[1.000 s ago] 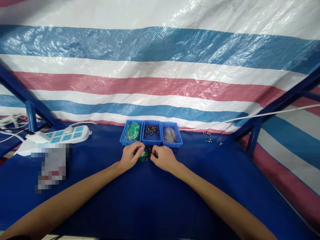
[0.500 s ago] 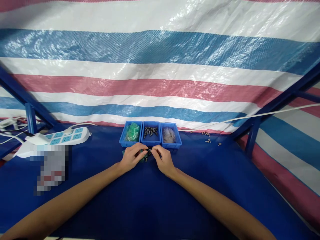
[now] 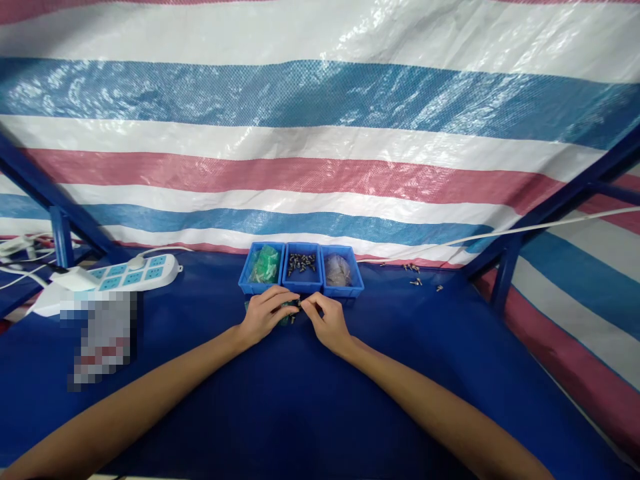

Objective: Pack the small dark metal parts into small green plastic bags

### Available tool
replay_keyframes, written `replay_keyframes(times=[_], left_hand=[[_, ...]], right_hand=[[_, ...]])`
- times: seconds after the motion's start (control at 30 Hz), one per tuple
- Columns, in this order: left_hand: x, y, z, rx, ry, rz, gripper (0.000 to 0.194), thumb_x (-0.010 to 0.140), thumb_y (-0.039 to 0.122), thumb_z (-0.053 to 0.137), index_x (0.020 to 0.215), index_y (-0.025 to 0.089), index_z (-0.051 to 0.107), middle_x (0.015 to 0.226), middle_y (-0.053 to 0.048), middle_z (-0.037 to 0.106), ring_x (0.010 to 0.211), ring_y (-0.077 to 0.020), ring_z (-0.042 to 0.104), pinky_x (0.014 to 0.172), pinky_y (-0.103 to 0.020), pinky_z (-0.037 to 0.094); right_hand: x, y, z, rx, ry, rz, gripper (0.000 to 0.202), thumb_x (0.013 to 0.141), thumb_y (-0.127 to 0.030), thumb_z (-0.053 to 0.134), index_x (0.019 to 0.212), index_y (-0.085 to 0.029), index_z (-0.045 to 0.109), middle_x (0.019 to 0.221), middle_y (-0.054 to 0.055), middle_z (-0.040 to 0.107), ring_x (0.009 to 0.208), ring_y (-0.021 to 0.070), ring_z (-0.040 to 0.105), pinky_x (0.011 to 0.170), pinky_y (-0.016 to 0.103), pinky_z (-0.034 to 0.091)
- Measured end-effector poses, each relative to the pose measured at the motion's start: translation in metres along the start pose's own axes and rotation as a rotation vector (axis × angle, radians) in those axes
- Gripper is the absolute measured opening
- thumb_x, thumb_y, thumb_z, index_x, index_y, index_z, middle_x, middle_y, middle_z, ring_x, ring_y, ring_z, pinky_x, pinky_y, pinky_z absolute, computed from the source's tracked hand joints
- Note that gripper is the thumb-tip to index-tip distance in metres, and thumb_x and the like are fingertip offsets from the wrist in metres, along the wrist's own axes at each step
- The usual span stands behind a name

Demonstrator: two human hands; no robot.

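In front of the bins, my left hand (image 3: 265,315) is closed in a pinch on a small dark piece whose kind is too small to make out. Facing it, my right hand (image 3: 327,323) has thumb and forefinger pressed together at the right end of that piece; whether anything separate is in them is hidden. A small metal fitting (image 3: 293,320) lies on the table just below the fingertips. Green material (image 3: 284,321) shows partly from under my left hand. Beyond the hands, the middle blue bin (image 3: 303,283) holds several small dark-and-silver fittings (image 3: 301,262).
The left blue bin (image 3: 256,289) contains a green plastic bag (image 3: 266,264); the right one (image 3: 343,291) has a clear bag (image 3: 338,271). Loose fittings (image 3: 416,282) lie at the back right. A white power strip (image 3: 135,275) with cables stands left on the blue table (image 3: 300,413).
My fingertips have shifted slightly, and a little more of the small piece shows between them. Both hands otherwise keep their place; bins and loose fittings have not moved.
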State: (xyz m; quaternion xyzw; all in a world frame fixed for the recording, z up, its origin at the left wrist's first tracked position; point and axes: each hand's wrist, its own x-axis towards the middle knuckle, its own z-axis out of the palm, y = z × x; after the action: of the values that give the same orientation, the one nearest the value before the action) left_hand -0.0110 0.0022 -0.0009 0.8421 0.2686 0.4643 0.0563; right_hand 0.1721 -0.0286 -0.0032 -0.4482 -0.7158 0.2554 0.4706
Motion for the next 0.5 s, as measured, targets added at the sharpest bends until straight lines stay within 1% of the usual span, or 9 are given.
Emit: replay_keyframes(times=[0.07, 0.1, 0.2, 0.27, 0.33, 0.4, 0.5], left_hand=[[-0.0015, -0.0013, 0.001, 0.01, -0.015, 0.01, 0.022, 0.084, 0.032, 0.063, 0.101, 0.017, 0.066, 0.093, -0.006, 0.066, 0.053, -0.0057, 0.055, 0.056, -0.019, 0.051], [-0.0021, -0.0018, 0.0015, 0.016, -0.016, 0.016, 0.022, 0.084, 0.032, 0.063, 0.101, 0.017, 0.066, 0.093, -0.006, 0.066, 0.053, -0.0054, 0.054, 0.055, -0.019, 0.051], [-0.003, -0.0022, 0.0022, 0.032, -0.007, 0.042, 0.019, 0.086, 0.029, 0.062, 0.098, 0.017, 0.066, 0.092, -0.006, 0.066, 0.067, -0.0097, 0.062, 0.061, -0.019, 0.053], [-0.003, -0.0017, 0.0019, 0.028, -0.011, 0.051, 0.017, 0.086, 0.028, 0.061, 0.097, 0.017, 0.067, 0.091, -0.006, 0.066, 0.076, -0.0123, 0.065, 0.065, -0.02, 0.054], [-0.0028, -0.0009, 0.0011, 0.016, -0.027, 0.037, 0.017, 0.087, 0.028, 0.06, 0.097, 0.017, 0.066, 0.091, -0.006, 0.067, 0.077, -0.0126, 0.065, 0.066, -0.02, 0.054], [-0.0027, -0.0005, 0.0003, 0.004, -0.039, -0.004, 0.016, 0.087, 0.029, 0.059, 0.097, 0.017, 0.066, 0.091, -0.006, 0.067, 0.075, -0.0119, 0.065, 0.065, -0.02, 0.054], [-0.0028, -0.0008, -0.0005, -0.007, -0.03, -0.065, 0.017, 0.088, 0.028, 0.058, 0.098, 0.017, 0.066, 0.092, -0.006, 0.066, 0.077, -0.0124, 0.064, 0.067, -0.021, 0.054]], right_hand=[[-0.0001, 0.0002, 0.0002, -0.006, -0.007, -0.01, 0.032, 0.093, -0.035, 0.046, 0.07, -0.017, 0.056, 0.062, -0.002, 0.054, 0.057, 0.0103, 0.049, 0.059, 0.022, 0.037], [-0.0001, 0.0006, 0.0005, -0.006, -0.011, -0.016, 0.032, 0.093, -0.035, 0.046, 0.069, -0.017, 0.055, 0.062, -0.002, 0.053, 0.056, 0.0101, 0.048, 0.058, 0.022, 0.037], [-0.0001, 0.0021, 0.0012, -0.001, -0.022, -0.024, 0.033, 0.093, -0.036, 0.046, 0.068, -0.017, 0.055, 0.06, -0.002, 0.052, 0.055, 0.0097, 0.047, 0.057, 0.021, 0.037], [0.0, 0.0031, 0.0014, -0.007, -0.032, -0.024, 0.034, 0.093, -0.037, 0.045, 0.067, -0.017, 0.054, 0.059, -0.003, 0.051, 0.054, 0.0096, 0.047, 0.056, 0.021, 0.037], [0.0002, 0.0035, 0.0012, -0.017, -0.045, -0.027, 0.036, 0.094, -0.036, 0.043, 0.065, -0.017, 0.054, 0.058, -0.003, 0.05, 0.053, 0.0097, 0.046, 0.056, 0.022, 0.036], [0.0003, 0.0032, 0.0009, -0.014, -0.044, -0.036, 0.037, 0.095, -0.035, 0.041, 0.065, -0.017, 0.055, 0.059, -0.002, 0.052, 0.055, 0.0104, 0.048, 0.058, 0.022, 0.038], [0.0001, 0.0019, 0.0004, 0.016, -0.004, -0.036, 0.03, 0.094, -0.034, 0.042, 0.077, -0.017, 0.06, 0.068, 0.001, 0.059, 0.06, 0.0119, 0.053, 0.062, 0.023, 0.041]])
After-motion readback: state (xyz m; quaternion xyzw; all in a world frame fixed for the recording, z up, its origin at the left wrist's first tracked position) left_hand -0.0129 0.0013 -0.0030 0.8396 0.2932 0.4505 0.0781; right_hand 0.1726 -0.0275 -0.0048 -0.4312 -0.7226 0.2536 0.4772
